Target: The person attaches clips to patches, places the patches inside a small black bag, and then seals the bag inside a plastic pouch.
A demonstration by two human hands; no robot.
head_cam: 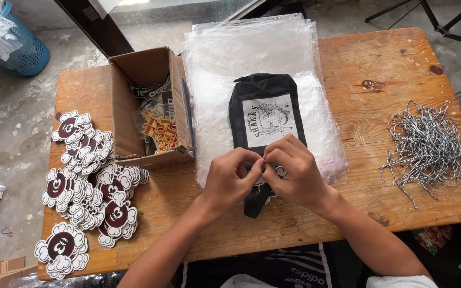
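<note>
Flower-shaped tags (pixel 89 181) heaped near the surface (pixel 385 69) left edge could slide off. Left hand (pixel 229 178) and right hand (pixel 294 170) both pinched narrow on a small tag piece at the black pouch (pixel 265 114) near end, mid-surface atop clear bags (pixel 252 48); slippery bags may shift. Cords (pixel 428 144) far right may tangle.

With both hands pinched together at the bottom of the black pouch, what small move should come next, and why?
Probably keep the pinch and finish fastening the small piece: both the left hand and right hand meet at the lower end of the black pouch, where a white cloud-shaped tag peeks out. What the fingertips do is hidden.
</note>
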